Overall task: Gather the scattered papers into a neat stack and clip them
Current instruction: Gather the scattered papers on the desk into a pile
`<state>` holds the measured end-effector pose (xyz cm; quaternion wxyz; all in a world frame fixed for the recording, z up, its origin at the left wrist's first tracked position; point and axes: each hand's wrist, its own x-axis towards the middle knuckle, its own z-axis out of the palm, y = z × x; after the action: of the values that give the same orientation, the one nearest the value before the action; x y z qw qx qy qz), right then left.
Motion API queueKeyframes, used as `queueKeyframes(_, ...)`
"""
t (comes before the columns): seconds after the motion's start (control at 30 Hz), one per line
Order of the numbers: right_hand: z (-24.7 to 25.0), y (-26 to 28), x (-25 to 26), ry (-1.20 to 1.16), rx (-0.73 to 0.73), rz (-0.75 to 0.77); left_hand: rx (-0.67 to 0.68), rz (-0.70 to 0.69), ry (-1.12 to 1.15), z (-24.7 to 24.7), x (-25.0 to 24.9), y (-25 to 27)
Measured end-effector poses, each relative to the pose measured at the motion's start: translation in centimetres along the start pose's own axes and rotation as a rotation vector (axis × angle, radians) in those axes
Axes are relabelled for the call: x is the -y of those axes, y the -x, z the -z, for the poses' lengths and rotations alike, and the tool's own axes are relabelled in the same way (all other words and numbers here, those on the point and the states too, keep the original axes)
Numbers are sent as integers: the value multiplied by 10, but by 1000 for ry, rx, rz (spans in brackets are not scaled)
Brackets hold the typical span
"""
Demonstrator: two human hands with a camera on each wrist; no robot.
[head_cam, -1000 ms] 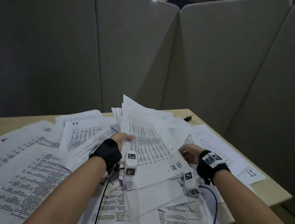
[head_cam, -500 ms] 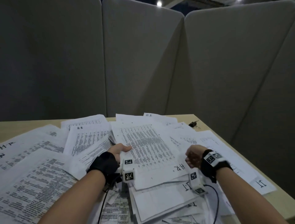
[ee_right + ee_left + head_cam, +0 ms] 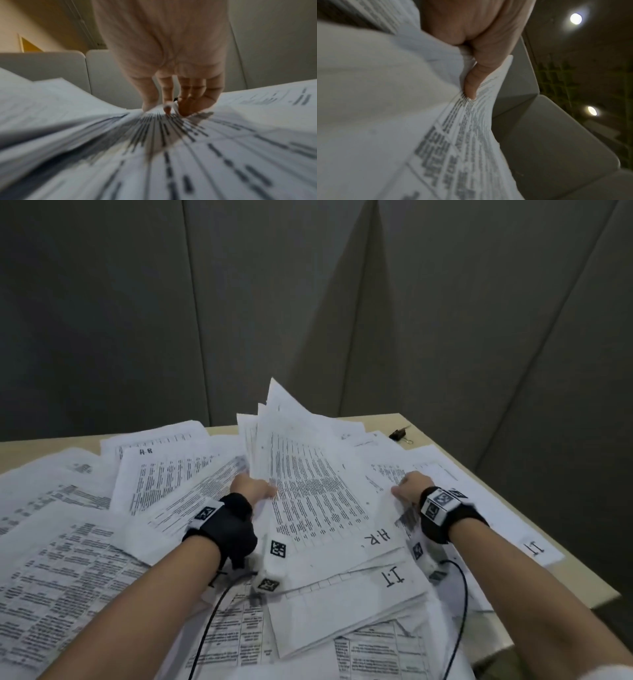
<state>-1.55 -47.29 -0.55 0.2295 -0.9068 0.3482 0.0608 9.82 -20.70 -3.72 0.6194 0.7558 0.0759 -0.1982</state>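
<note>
A loose bundle of printed papers (image 3: 308,491), its top sheet marked "H.R", is tilted up at its far end over the table's middle. My left hand (image 3: 253,489) grips the bundle's left edge. The left wrist view shows its thumb (image 3: 471,83) pressed on the sheets (image 3: 462,135). My right hand (image 3: 407,487) is at the bundle's right edge. In the right wrist view its fingertips (image 3: 168,108) and thumb meet on a printed sheet (image 3: 171,148), pinching it. A black binder clip (image 3: 399,434) lies at the far right corner of the table, away from both hands.
Several more printed sheets (image 3: 68,542) lie scattered over the left half of the beige table (image 3: 582,577), and others marked "I.T" (image 3: 394,577) lie under my wrists. Grey partition panels (image 3: 308,302) close off the back and right. The table's right edge is near my right arm.
The bundle lay flatter half a second ago; its far end now stands lifted. My right hand, then a fist apart from the sheets, has come back onto the bundle's right edge.
</note>
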Motion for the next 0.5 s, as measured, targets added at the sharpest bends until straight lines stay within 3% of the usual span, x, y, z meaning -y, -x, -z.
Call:
queueKeyframes(0.13, 10, -8, 1, 13, 144, -56, 145, 175, 248, 11, -10, -2)
queueKeyframes(0.3, 8, -2, -20, 117, 442, -36, 206, 207, 244, 21, -20, -6)
queueKeyframes(0.37, 4, 11, -27, 20, 575, -5, 189, 210, 142, 18, -19, -9)
queueKeyframes(0.4, 5, 21, -28, -37, 570, 45, 165, 195, 62, 13, -19, -8)
queueKeyframes(0.5, 8, 31, -29, -428, 572, -42, 109, 108, -203, -1, -21, -2)
